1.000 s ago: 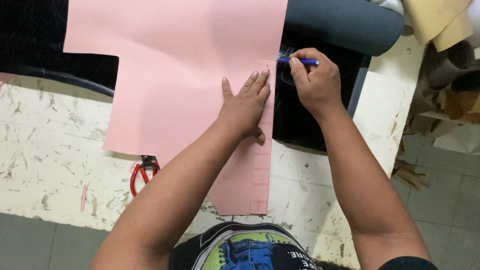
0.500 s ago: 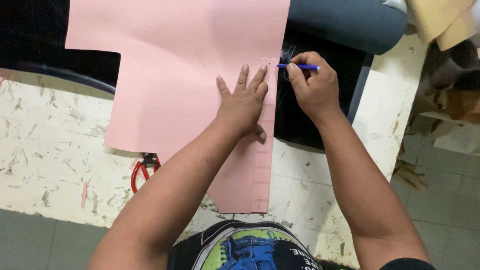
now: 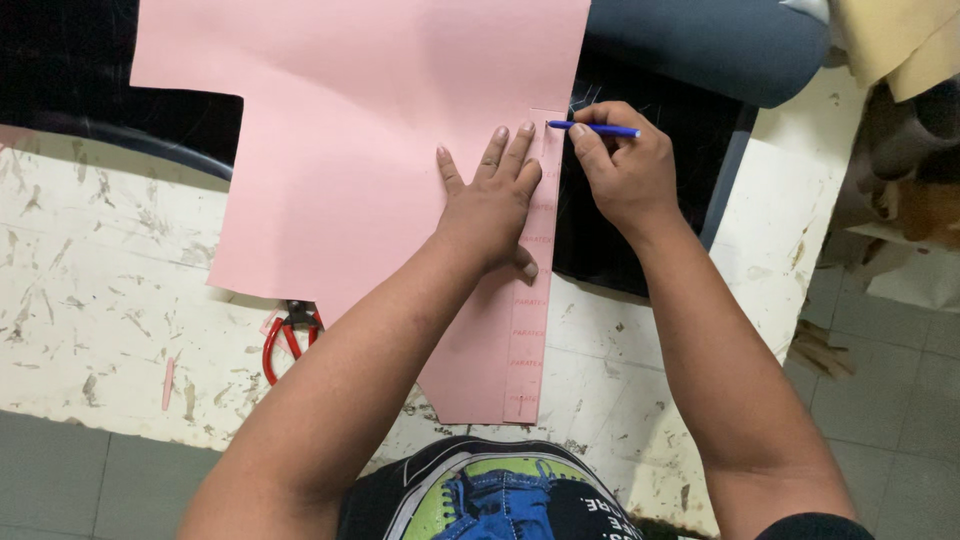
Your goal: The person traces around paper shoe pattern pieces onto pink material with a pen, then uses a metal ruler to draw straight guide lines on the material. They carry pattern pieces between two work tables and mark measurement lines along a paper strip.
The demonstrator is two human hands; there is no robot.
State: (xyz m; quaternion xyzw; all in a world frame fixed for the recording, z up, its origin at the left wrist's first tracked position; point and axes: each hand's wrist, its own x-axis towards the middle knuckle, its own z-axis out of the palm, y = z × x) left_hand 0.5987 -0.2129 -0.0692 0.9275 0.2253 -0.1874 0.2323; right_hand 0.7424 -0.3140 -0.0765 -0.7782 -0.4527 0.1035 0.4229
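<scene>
A large pink paper sheet [image 3: 360, 130] lies over a white scuffed table [image 3: 90, 300] and a black surface [image 3: 640, 200]. A clear pink ruler [image 3: 530, 320] runs along the sheet's right edge. My left hand [image 3: 490, 205] lies flat with its fingers spread, pressing the ruler and sheet down. My right hand [image 3: 625, 165] grips a blue pen [image 3: 595, 128], whose tip touches the ruler's upper right edge.
Red-handled scissors [image 3: 285, 335] poke out from under the sheet's lower left edge. A grey-blue roll [image 3: 720, 40] lies at the top right, with yellowish material [image 3: 900, 40] and cardboard scraps beyond the table's right edge. Grey floor tiles show below.
The pen tip has slid a little up along the ruler's edge. My left hand stays pressed flat in about the same place.
</scene>
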